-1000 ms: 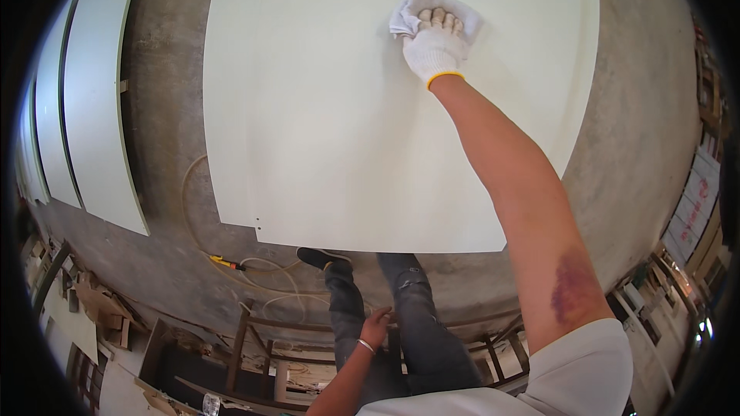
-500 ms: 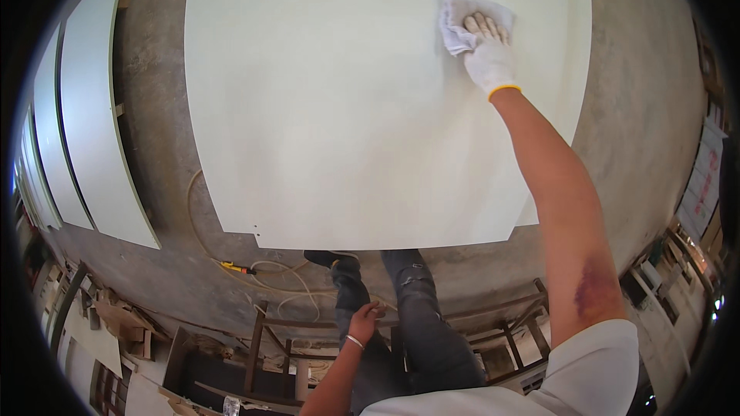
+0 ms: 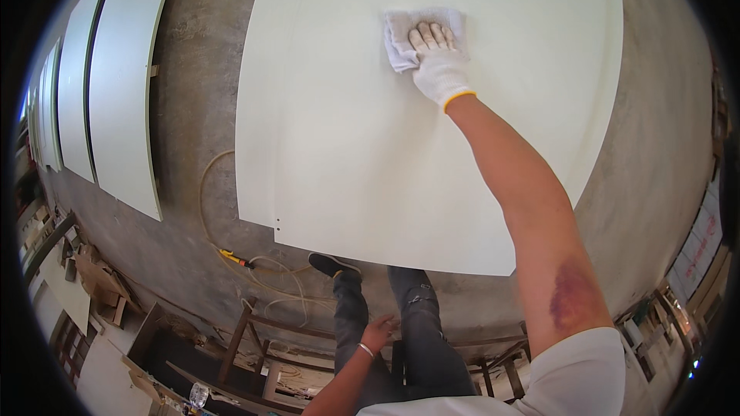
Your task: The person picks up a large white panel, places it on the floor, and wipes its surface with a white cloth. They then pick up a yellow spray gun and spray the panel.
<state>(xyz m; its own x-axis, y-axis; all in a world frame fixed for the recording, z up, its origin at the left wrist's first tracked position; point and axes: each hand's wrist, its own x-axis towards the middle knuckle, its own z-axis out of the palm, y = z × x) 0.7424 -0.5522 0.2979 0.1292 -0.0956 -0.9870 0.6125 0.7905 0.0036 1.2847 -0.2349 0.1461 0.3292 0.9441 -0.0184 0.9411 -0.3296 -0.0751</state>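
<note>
My right hand [image 3: 439, 65], in a white glove with a yellow cuff, lies flat on a white cloth [image 3: 405, 35] and presses it against a large cream-white panel [image 3: 347, 146] on the concrete floor. The cloth sits near the panel's far middle. My left hand [image 3: 379, 333], bare with a bracelet at the wrist, rests on my thigh at the bottom of the view, fingers loosely curled and holding nothing. My legs in dark trousers stand at the panel's near edge.
More white panels [image 3: 116, 115] lie side by side on the floor at the left. A pale hose [image 3: 223, 250] with a yellow-and-red fitting curls by the panel's near left corner. Wooden frames and scrap boards [image 3: 100, 285] crowd the lower left.
My right hand has slid the cloth across the panel, first rightward, then back toward the middle. The view has shifted with my head. My left hand stays on my thigh.
</note>
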